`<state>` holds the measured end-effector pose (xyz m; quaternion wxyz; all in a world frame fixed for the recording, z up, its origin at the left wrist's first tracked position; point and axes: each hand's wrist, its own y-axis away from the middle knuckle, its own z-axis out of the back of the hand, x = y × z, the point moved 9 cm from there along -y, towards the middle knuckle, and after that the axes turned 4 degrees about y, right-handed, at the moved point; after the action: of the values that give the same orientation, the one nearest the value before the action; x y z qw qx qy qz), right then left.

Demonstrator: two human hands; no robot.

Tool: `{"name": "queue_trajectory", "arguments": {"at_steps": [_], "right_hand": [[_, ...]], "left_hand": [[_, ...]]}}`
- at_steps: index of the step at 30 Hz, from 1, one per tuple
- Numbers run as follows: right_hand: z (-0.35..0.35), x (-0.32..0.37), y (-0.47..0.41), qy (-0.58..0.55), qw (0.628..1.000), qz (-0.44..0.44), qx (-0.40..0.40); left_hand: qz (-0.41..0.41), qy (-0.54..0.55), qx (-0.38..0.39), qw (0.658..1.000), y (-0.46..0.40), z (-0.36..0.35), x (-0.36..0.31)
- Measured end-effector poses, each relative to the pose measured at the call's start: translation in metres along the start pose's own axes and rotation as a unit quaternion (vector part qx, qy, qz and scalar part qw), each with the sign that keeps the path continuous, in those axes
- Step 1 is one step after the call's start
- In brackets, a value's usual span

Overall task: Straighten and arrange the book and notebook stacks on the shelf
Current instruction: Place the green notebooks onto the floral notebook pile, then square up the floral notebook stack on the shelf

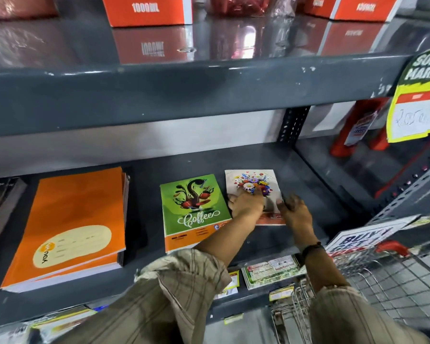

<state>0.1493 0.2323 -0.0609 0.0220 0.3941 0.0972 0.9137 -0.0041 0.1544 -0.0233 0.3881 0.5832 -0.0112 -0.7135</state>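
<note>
Here the floral notebook [255, 192] lies on the shelf [308, 184] just beside the green Coffee notebook [195, 212], long axis toward 12 o'clock. The left hand [246, 203] presses flat on its cover; the right hand [294, 211], fingers curled, touches its 3 o'clock edge.

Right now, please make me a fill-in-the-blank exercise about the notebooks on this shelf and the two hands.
1. Both hands rest on the ___ notebook.
2. The green notebook has the word ___ on its cover.
3. The orange notebook stack lies to the ___ of the green notebook.
4. The right hand wears a dark ___.

Missing words: floral; Coffee; left; wristband
</note>
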Motion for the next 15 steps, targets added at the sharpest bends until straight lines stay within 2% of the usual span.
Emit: {"name": "queue_trajectory", "arguments": {"at_steps": [2,5,8,10,12,15], "right_hand": [[-0.003,0.003,-0.001,-0.036,0.999,0.010,0.006],[0.006,0.000,-0.003,-0.151,0.988,0.008,-0.009],[0.014,-0.002,-0.005,-0.250,0.968,-0.005,0.018],[0.027,0.009,0.001,-0.289,0.957,0.003,-0.016],[0.030,0.029,0.017,-0.321,0.946,0.019,-0.036],[0.010,0.060,0.049,-0.324,0.944,0.064,-0.002]], "left_hand": [[0.010,0.005,-0.009,1.000,-0.003,0.002,-0.001],[0.016,0.039,0.008,0.999,-0.001,0.003,-0.006],[0.013,0.104,0.050,0.993,-0.007,0.000,-0.023],[0.011,0.150,0.085,0.985,-0.027,0.003,-0.026],[0.005,0.215,0.119,0.969,0.002,0.035,-0.035],[-0.042,0.278,0.113,0.953,0.023,0.089,-0.022]]}}
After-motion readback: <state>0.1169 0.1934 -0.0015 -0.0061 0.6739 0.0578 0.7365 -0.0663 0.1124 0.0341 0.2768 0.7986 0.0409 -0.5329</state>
